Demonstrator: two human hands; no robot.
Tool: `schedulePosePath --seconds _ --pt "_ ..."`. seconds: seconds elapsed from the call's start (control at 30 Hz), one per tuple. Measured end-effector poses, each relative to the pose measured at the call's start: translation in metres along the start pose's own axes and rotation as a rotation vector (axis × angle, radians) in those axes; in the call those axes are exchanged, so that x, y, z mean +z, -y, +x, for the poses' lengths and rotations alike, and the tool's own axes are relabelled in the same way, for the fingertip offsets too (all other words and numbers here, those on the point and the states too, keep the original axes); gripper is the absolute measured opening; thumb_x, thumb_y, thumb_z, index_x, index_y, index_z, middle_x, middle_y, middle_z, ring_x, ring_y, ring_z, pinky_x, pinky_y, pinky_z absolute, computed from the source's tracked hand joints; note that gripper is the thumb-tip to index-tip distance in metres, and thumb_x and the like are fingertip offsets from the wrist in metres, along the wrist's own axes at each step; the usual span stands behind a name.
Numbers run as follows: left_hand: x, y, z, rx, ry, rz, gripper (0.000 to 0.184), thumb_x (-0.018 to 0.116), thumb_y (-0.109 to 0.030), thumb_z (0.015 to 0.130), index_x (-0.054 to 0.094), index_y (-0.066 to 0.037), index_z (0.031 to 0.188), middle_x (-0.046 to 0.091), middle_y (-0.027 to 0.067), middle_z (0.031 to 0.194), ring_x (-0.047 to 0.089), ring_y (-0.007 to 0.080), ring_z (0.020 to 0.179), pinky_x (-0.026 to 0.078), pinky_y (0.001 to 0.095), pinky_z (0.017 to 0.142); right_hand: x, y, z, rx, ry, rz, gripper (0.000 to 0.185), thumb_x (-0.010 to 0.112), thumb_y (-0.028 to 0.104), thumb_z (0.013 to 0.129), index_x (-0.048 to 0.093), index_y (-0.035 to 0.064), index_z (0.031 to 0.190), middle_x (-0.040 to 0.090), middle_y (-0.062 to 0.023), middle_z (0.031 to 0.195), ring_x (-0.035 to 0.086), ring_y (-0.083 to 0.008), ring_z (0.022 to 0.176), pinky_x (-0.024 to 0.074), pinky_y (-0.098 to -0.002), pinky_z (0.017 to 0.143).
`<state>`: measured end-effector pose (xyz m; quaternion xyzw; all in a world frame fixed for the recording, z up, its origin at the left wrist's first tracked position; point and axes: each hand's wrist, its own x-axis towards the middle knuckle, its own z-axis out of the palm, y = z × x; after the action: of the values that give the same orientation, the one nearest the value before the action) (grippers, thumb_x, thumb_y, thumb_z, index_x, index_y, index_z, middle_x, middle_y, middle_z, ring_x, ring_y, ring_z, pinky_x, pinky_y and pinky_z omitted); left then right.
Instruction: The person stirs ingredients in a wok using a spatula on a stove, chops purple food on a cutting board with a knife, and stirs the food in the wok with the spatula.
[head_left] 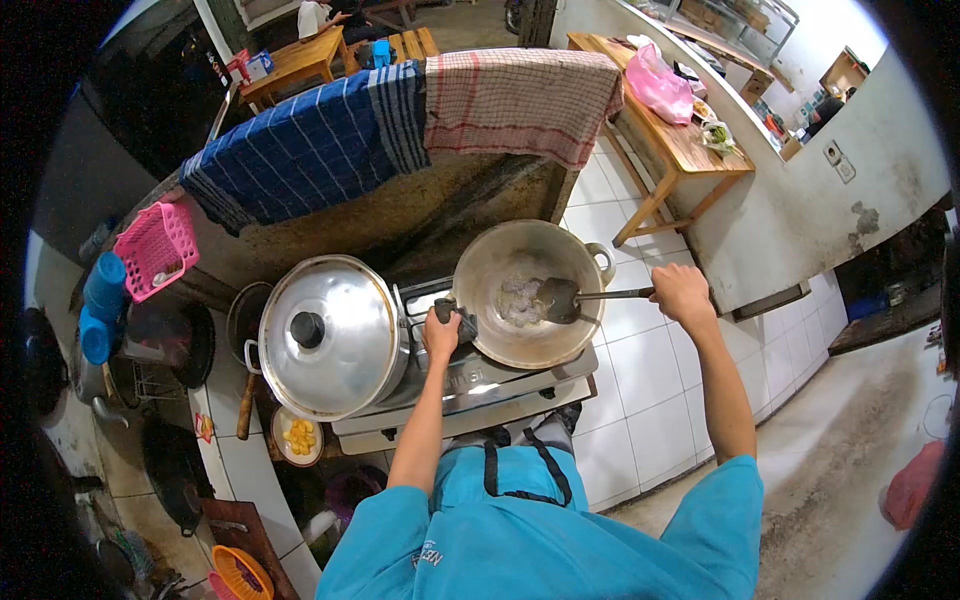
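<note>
The right grip (682, 293) is clasping a spatula (563, 300), its blade resting inside a wok (502, 256) on the gas stove (475, 379); the left grip (440, 333) is pinching dark cloth (464, 325) at the wok's side.

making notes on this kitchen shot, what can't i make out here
All in the head view:
Inside of the round silver pot: hidden by its domed metal lid.
Left handle of the wide grey metal wok, if any: hidden by the left hand and a dark cloth.
Part of the wok's bottom: covered by the dark spatula blade.
Person in white top: cut off by the top edge.
Pink plastic bag's contents: hidden by its folds.
</note>
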<state>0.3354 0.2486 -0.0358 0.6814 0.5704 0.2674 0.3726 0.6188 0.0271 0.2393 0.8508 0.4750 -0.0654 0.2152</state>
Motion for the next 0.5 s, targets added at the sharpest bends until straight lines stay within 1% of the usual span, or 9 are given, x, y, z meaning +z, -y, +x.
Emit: schedulePosePath --seconds 0.07,0.17,0.27,0.37,0.5 --pt "-0.003 -0.005 -0.003 -0.006 0.002 -0.004 0.035 0.065 -0.031 0.072 0.057 -0.005 0.095 0.063 0.0204 0.085 0.059 0.0403 0.081 0.045 0.0462 0.070 -0.005 0.000 -0.006 0.009 -0.045 0.041 0.017 0.070 0.020 0.072 0.065 0.0055 0.079 0.065 -0.0125 0.082 0.064 -0.0279 0.078 0.0501 -0.0396 0.066" --pt "-0.011 -0.019 -0.010 -0.028 0.007 -0.009 0.035 0.065 -0.030 0.072 0.057 -0.005 0.095 0.063 0.0204 0.085 0.059 0.0405 0.081 0.045 0.0463 0.070 -0.012 -0.003 -0.008 0.034 -0.047 0.018 0.016 0.070 0.020 0.071 0.065 0.0060 0.079 0.065 -0.0122 0.082 0.065 -0.0275 0.079 0.0502 -0.0392 0.066" --pt "-0.003 -0.005 -0.004 -0.002 0.001 0.026 0.034 0.064 -0.029 0.073 0.056 -0.004 0.094 0.063 0.0213 0.085 0.059 0.0406 0.080 0.045 0.0464 0.070 -0.016 -0.001 -0.010 0.027 -0.058 0.001 0.016 0.071 0.019 0.071 0.065 0.0063 0.078 0.065 -0.0124 0.082 0.065 -0.0274 0.079 0.0502 -0.0386 0.066" --pt "-0.011 -0.015 -0.007 -0.033 0.057 0.062 0.038 0.064 -0.030 0.074 0.057 -0.004 0.101 0.062 0.0204 0.092 0.059 0.0388 0.087 0.045 0.0444 0.075 -0.020 -0.002 -0.008 0.036 -0.016 -0.011 0.015 0.071 0.018 0.070 0.065 0.0064 0.078 0.065 -0.0121 0.082 0.065 -0.0274 0.079 0.0501 -0.0382 0.066" --pt "-0.013 -0.020 -0.007 -0.090 0.082 0.053 0.039 0.063 -0.030 0.074 0.056 -0.003 0.101 0.062 0.0209 0.092 0.058 0.0387 0.087 0.045 0.0443 0.075 -0.023 -0.002 -0.008 0.032 -0.031 -0.021 0.014 0.071 0.017 0.070 0.066 0.0063 0.077 0.066 -0.0120 0.082 0.065 -0.0273 0.080 0.0504 -0.0377 0.066"
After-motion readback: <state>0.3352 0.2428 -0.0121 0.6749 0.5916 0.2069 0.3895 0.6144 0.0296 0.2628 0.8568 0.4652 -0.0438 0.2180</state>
